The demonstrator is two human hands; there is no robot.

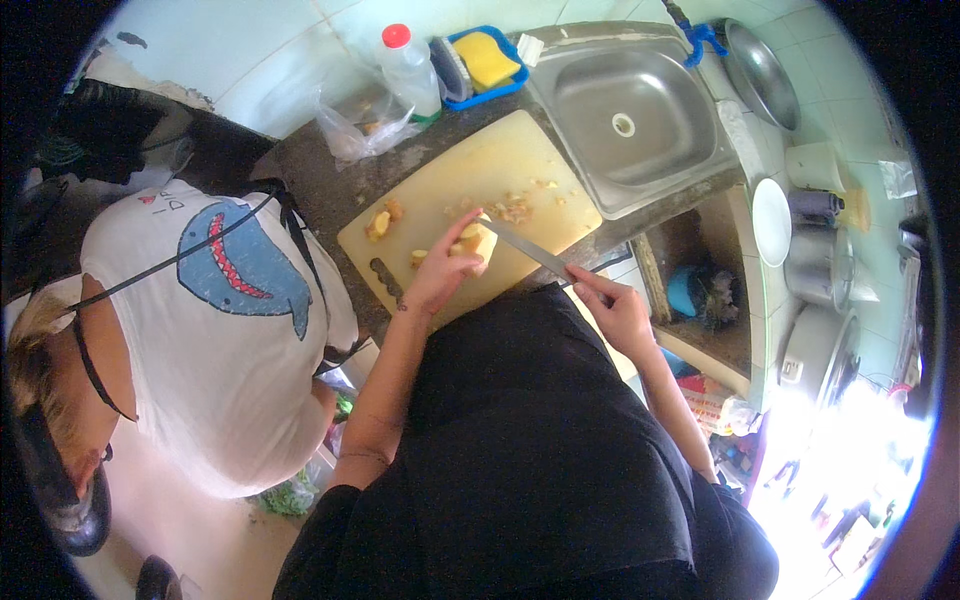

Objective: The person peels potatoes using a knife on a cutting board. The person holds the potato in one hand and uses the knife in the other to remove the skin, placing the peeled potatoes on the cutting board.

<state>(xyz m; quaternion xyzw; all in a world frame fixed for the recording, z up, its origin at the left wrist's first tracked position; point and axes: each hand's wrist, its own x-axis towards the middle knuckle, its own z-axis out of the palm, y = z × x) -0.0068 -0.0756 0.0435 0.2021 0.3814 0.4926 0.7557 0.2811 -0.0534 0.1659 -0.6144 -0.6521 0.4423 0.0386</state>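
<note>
My left hand [442,274] grips a partly peeled piece of ginger root [480,241] over a pale plastic cutting board [517,150]. In my right hand [619,311] is a kitchen knife [531,251], its blade reaching left so that the tip meets the ginger near my left fingers. Brown peel scraps [510,208] lie on the board beyond the knife. Another ginger piece [382,223] rests near the board's left edge, and a small cut piece [418,258] sits beside my left hand.
A stainless steel sink [637,97] adjoins the board at the right. Behind the board stand a plastic bottle with a red cap [405,64], a blue tray [491,94] with a yellow sponge, and a clear plastic bag [360,135]. A person in a white shirt [217,390] is close on my left.
</note>
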